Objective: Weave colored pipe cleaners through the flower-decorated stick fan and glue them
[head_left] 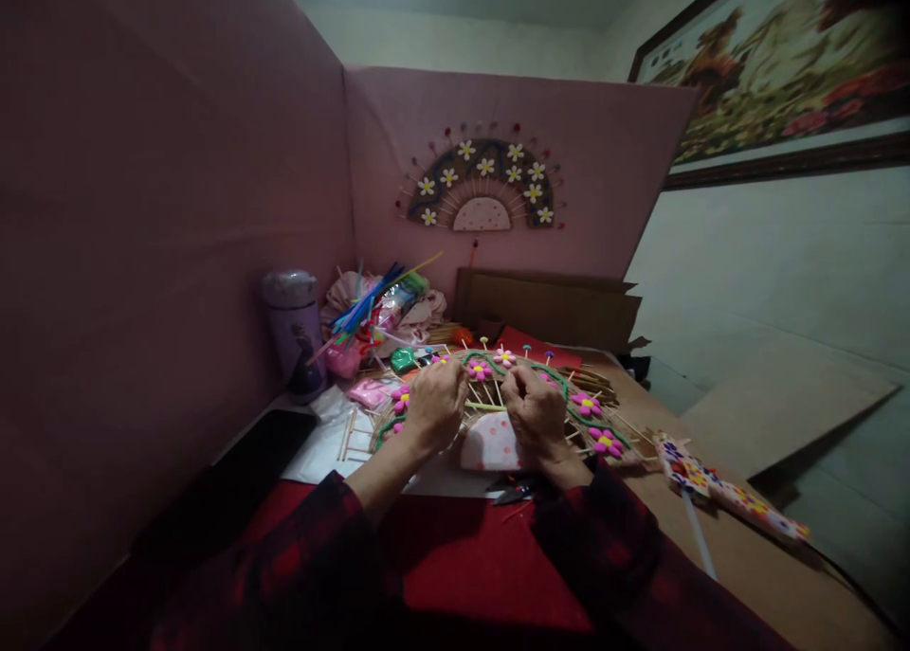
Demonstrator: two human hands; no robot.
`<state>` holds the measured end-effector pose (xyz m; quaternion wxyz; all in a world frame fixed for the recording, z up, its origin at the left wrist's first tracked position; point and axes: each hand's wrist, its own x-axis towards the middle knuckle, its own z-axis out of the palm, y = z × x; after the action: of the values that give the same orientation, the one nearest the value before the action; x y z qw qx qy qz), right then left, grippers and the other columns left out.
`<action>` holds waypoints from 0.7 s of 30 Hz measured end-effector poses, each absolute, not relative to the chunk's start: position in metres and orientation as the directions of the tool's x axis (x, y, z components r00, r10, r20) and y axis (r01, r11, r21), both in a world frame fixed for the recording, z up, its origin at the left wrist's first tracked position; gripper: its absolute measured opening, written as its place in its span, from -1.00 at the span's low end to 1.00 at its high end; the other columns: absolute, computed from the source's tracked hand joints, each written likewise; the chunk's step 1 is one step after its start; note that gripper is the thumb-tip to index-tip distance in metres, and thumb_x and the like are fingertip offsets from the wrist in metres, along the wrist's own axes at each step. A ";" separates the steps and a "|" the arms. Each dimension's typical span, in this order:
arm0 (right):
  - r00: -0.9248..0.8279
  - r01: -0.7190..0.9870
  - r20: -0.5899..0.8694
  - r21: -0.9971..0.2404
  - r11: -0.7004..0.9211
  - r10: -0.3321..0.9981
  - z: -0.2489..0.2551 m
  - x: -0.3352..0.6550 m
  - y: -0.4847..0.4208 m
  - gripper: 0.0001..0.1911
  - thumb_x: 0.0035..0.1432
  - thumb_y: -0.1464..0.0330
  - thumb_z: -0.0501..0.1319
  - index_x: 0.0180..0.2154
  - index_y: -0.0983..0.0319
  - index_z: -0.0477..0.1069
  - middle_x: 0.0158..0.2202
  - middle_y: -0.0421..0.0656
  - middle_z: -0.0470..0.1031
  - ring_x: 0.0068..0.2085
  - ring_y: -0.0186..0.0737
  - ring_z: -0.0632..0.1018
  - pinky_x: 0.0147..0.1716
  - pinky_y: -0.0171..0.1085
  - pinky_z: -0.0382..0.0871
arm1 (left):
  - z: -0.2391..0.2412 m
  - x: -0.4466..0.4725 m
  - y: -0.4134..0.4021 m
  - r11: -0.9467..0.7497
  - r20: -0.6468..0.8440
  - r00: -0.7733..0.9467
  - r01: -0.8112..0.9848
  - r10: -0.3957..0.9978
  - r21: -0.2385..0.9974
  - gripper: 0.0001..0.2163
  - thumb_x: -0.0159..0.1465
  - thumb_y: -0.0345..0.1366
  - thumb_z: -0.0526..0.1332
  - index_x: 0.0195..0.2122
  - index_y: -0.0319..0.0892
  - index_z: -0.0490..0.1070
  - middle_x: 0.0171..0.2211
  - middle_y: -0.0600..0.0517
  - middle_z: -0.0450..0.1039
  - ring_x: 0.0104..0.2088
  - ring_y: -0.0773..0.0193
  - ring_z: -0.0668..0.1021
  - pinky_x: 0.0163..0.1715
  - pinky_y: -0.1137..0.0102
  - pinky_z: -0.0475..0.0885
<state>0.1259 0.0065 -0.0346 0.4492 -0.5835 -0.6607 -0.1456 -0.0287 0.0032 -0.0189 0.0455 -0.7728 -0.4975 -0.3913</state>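
Note:
A fan-shaped craft piece (388,435) with pink clay flowers, green wavy trim and thin sticks lies on the table under both hands. My left hand (437,400) is closed, knuckles up, over its left half. My right hand (535,406) is closed over the right half, beside the white, red-dotted half-round base (487,443). Between the hands runs a thin yellow-green pipe cleaner (486,406), its ends going into the closed fingers. The fingertips are mostly hidden from view.
A purple tumbler (297,334) and a heap of pipe cleaners (370,300) and bagged clay stand at the back left. Dark pliers (516,490) lie close to me. At right is a flower-covered strip (757,509). A finished fan (483,172) hangs on the pink panel.

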 end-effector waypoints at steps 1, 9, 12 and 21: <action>0.079 0.905 0.767 -0.322 0.276 0.637 -0.034 0.126 0.006 -0.77 0.14 0.35 0.03 -0.49 0.23 0.38 -0.54 -0.21 0.43 -0.51 -0.34 0.38 -0.49 -0.38 0.06 | -0.019 -0.030 0.005 -0.491 0.646 0.193 0.811 0.738 0.319 -0.79 0.29 -0.26 -0.09 -0.42 -0.15 0.25 -0.43 -0.02 0.38 -0.38 0.23 0.39 -0.35 0.37 0.19; 0.059 0.892 0.774 -0.324 0.315 0.630 -0.036 0.126 0.006 -0.70 0.25 0.33 -0.09 -0.32 0.24 0.38 -0.53 -0.21 0.44 -0.54 -0.35 0.38 -0.51 -0.38 0.02 | -0.012 -0.056 0.029 -0.277 0.556 -0.041 0.835 0.830 0.476 -0.68 0.30 -0.17 -0.13 -0.46 -0.15 0.31 -0.48 0.00 0.42 -0.43 0.27 0.44 -0.45 0.42 0.18; 0.057 0.905 0.806 -0.291 0.311 0.589 -0.038 0.126 0.008 -0.72 0.22 0.34 -0.04 -0.45 0.24 0.35 -0.59 -0.22 0.39 -0.56 -0.34 0.35 -0.52 -0.36 0.00 | -0.009 -0.073 0.037 -0.109 0.594 -0.234 0.869 0.769 0.483 -0.77 0.27 -0.23 -0.05 -0.35 -0.15 0.36 -0.39 -0.04 0.47 -0.32 0.21 0.48 -0.41 0.40 0.20; 0.037 0.864 0.837 -0.302 0.403 0.546 -0.037 0.123 0.005 -0.69 0.22 0.27 0.01 -0.53 0.23 0.28 -0.60 -0.23 0.35 -0.54 -0.36 0.35 -0.50 -0.36 0.04 | -0.015 -0.112 0.054 0.325 0.452 -0.516 0.840 0.728 0.434 -0.75 0.21 -0.18 0.03 -0.21 -0.10 0.44 -0.33 -0.11 0.48 -0.30 0.08 0.49 -0.39 0.31 0.25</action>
<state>0.1229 0.0046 -0.0375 0.4959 -0.5224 -0.6750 -0.1603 -0.1121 0.0536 -0.0151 0.0873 -0.4844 -0.8094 -0.3204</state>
